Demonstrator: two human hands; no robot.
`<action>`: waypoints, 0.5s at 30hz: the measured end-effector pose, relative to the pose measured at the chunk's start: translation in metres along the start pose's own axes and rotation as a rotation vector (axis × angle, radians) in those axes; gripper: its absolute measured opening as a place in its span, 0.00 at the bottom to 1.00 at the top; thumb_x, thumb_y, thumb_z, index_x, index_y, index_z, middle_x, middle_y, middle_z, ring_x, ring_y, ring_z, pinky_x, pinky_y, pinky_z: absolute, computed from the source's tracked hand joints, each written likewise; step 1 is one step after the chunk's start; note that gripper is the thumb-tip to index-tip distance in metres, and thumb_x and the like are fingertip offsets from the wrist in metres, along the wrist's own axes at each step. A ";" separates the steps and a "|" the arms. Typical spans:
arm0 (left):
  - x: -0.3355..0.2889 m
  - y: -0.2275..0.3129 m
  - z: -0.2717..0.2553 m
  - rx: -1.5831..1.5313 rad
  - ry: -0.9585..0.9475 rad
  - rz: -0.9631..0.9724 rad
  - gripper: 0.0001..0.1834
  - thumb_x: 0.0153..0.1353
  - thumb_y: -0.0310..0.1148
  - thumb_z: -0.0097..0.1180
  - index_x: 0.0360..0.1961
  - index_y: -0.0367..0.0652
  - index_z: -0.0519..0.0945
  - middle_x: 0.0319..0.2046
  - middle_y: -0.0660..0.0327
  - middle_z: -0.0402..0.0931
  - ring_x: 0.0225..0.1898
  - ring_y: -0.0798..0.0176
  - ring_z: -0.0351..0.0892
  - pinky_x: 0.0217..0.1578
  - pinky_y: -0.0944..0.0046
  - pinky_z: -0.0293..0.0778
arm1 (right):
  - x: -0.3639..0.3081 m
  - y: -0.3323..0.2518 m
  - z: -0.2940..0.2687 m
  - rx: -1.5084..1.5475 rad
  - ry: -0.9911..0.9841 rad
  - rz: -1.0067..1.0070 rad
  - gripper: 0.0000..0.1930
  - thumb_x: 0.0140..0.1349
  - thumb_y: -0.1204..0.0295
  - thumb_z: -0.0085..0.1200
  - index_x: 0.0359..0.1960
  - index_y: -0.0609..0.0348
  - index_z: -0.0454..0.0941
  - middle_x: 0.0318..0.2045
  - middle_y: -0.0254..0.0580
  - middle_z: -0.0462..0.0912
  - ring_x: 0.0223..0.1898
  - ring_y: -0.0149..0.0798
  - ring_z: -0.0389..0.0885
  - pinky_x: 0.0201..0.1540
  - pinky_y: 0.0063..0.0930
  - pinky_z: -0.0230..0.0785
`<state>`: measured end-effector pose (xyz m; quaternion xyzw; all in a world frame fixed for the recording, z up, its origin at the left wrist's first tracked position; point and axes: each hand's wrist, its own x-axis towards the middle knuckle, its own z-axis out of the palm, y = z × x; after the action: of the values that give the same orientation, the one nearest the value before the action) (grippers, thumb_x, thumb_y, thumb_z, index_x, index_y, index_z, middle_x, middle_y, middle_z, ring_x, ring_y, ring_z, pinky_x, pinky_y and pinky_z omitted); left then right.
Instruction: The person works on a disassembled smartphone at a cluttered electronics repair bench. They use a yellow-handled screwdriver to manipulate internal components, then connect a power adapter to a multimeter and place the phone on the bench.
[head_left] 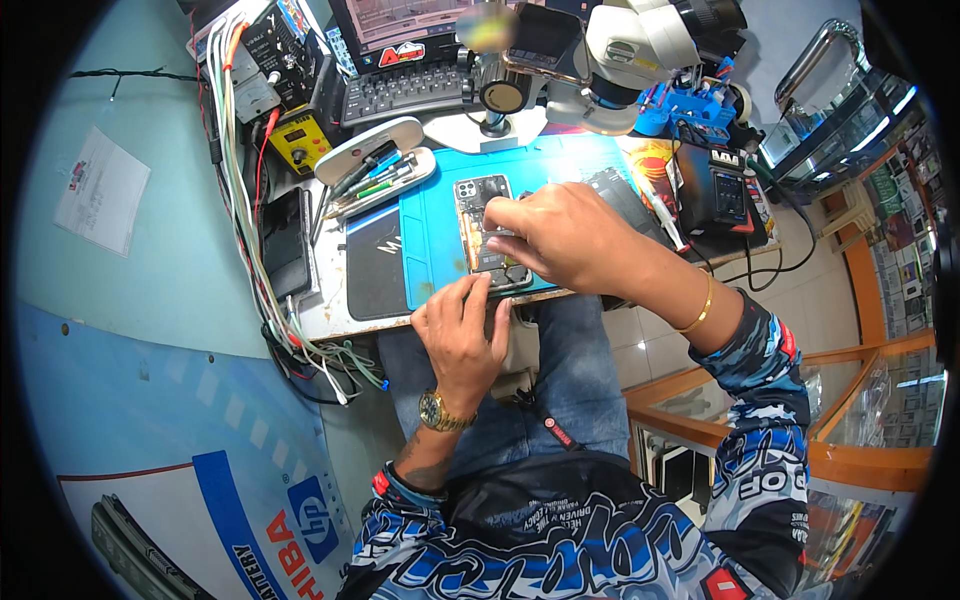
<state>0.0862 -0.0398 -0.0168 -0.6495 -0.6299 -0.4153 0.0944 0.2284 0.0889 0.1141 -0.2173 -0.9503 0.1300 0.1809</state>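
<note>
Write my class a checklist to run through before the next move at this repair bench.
1. Opened phone lying on the blue mat: ok.
2. Left hand at the phone's near end: ok.
3. Right hand clear of the phone's interior: not ok, it covers part of it.
4. Small tool in the right hand's fingers: cannot tell.
5. Tool case open: ok.
6. Wrists free of metal: not ok, watch and bracelet worn.

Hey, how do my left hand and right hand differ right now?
Your left hand is at the near end of the opened phone; your right hand is over its middle.
A gold-coloured watch is on the left hand's wrist, while a thin gold-coloured bracelet is on the right hand's side.
Both hands are bare.
</note>
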 end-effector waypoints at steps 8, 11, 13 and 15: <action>0.031 -0.003 -0.006 -0.526 0.012 -0.176 0.17 0.59 0.24 0.69 0.51 0.36 0.85 0.43 0.52 0.86 0.40 0.57 0.83 0.42 0.60 0.77 | -0.023 -0.006 -0.020 0.289 0.132 0.147 0.13 0.64 0.68 0.64 0.47 0.58 0.81 0.31 0.50 0.86 0.31 0.50 0.86 0.36 0.39 0.75; 0.038 0.005 -0.018 -0.604 0.044 -0.196 0.13 0.58 0.20 0.69 0.45 0.38 0.88 0.36 0.55 0.88 0.33 0.63 0.82 0.35 0.66 0.76 | -0.032 -0.009 -0.025 0.399 0.179 0.187 0.12 0.64 0.69 0.64 0.47 0.60 0.81 0.31 0.50 0.87 0.30 0.46 0.86 0.35 0.36 0.75; 0.038 0.009 -0.023 -0.642 0.042 -0.200 0.12 0.59 0.20 0.69 0.45 0.38 0.89 0.36 0.57 0.88 0.31 0.70 0.79 0.31 0.70 0.71 | -0.038 -0.006 -0.023 0.414 0.203 0.179 0.12 0.64 0.71 0.64 0.48 0.61 0.82 0.31 0.48 0.86 0.31 0.40 0.86 0.35 0.32 0.74; 0.036 0.010 -0.025 -0.666 0.038 -0.196 0.12 0.59 0.20 0.69 0.45 0.38 0.89 0.35 0.58 0.88 0.29 0.72 0.77 0.29 0.71 0.69 | -0.041 -0.008 -0.026 0.448 0.180 0.225 0.13 0.63 0.73 0.65 0.48 0.63 0.83 0.33 0.45 0.86 0.34 0.35 0.85 0.39 0.29 0.73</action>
<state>0.0792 -0.0313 0.0267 -0.5734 -0.5171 -0.6172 -0.1514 0.2707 0.0674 0.1288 -0.2867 -0.8480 0.3364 0.2926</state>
